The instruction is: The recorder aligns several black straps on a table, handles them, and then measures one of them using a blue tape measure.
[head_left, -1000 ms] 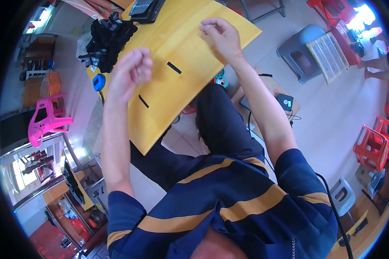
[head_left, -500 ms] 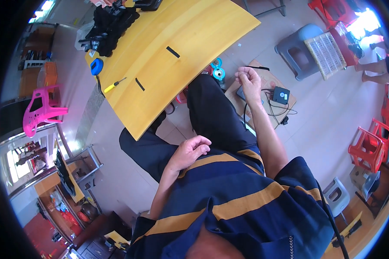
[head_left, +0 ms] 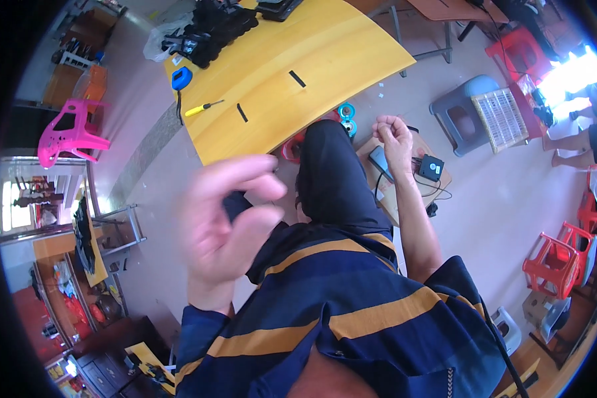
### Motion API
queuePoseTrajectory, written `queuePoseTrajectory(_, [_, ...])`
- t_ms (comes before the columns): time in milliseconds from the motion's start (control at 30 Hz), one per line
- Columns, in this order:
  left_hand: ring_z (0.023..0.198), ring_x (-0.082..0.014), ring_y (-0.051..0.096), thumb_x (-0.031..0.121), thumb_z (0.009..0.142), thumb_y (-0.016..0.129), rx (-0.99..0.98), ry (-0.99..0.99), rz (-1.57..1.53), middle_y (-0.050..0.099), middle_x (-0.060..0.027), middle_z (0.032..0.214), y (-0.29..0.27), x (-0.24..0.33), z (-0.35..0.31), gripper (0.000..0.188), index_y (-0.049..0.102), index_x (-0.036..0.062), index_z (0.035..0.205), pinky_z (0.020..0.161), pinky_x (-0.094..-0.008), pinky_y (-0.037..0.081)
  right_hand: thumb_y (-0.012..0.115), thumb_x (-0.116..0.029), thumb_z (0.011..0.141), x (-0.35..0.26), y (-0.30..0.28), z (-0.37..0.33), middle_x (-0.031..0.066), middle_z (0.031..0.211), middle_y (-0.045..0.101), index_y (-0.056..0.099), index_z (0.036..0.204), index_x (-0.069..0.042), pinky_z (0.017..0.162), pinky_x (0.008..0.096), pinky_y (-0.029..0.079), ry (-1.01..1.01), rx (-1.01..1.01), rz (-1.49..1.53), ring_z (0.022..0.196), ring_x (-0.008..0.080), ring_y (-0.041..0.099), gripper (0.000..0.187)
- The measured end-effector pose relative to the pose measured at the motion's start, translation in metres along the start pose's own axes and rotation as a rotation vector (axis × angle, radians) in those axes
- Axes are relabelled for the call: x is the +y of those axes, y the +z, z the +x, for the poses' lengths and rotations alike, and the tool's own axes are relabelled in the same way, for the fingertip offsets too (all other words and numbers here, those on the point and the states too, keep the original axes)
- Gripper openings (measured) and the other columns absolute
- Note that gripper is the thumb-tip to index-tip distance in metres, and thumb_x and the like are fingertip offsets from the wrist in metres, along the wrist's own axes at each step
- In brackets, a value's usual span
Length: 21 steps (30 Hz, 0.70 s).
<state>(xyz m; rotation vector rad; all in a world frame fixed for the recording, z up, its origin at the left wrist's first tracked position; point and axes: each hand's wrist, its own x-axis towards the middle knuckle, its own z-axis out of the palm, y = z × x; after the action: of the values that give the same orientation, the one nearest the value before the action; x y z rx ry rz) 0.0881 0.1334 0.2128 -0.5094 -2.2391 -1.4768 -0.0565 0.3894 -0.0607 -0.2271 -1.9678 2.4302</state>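
My left hand (head_left: 229,215) is raised close in front of my body, smeared by motion. Its fingers curve with a gap to the thumb, and nothing shows between them. Out to the right, over the cardboard (head_left: 389,203), my right hand (head_left: 397,146) has its fingers curled together with the thumb; whatever they may hold cannot be made out. Beneath and beside it are a phone-like blue-grey device (head_left: 378,159) and a black box (head_left: 432,167) with cables. On the yellow tabletop (head_left: 259,79) lie two black strips, a yellow screwdriver (head_left: 204,108) and a blue tape measure (head_left: 181,78).
A heap of black items (head_left: 215,30) sits at the table's far left. Near my knee on the floor is a turquoise round container (head_left: 347,119). A grey stool (head_left: 463,116), red stools (head_left: 552,264) and a pink stool (head_left: 73,136) stand around.
My left hand has risen from my lap toward the camera. My right hand stays over the cardboard with its fingers still curled. The view has shifted, so the table appears farther right.
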Motion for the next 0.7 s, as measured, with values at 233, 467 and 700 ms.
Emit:
queuePoseTrajectory(233, [0.07, -0.0226, 0.064, 0.036, 0.097, 0.06, -0.077, 0.241, 0.08, 0.067, -0.0148, 0.089, -0.046, 0.043, 0.019, 0.042, 0.062, -0.0014, 0.117, 0.064, -0.034, 0.053, 0.057, 0.002, 0.094, 0.02, 0.032, -0.03, 0.0056, 0.087, 0.073, 0.069, 0.107, 0.001, 0.074, 0.0257, 0.054, 0.0, -0.255, -0.147, 0.077, 0.0103, 0.066, 0.018])
queuePoseTrajectory(467, [0.07, -0.0226, 0.059, 0.041, 0.097, 0.06, -0.146, 0.328, 0.095, 0.063, -0.0131, 0.087, -0.13, 0.049, -0.022, 0.041, 0.063, 0.0021, 0.11, 0.063, -0.0354, 0.049, 0.06, -0.003, 0.096, 0.035, 0.028, -0.042, 0.0029, 0.087, 0.073, 0.069, 0.108, 0.0, 0.072, 0.0248, 0.053, 0.075, -0.404, -0.28, 0.077, 0.0078, 0.066, 0.016])
queuePoseTrajectory(700, [0.069, -0.0225, 0.055, 0.046, 0.097, 0.06, -0.231, 0.448, 0.187, 0.059, -0.0115, 0.084, -0.169, 0.069, -0.039, 0.041, 0.064, 0.0057, 0.102, 0.062, -0.0368, 0.045, 0.059, -0.005, 0.095, 0.071, 0.02, -0.027, 0.0042, 0.087, 0.072, 0.068, 0.105, 0.001, 0.074, 0.0245, 0.052, 0.213, -0.378, -0.291, 0.077, 0.009, 0.064, 0.015])
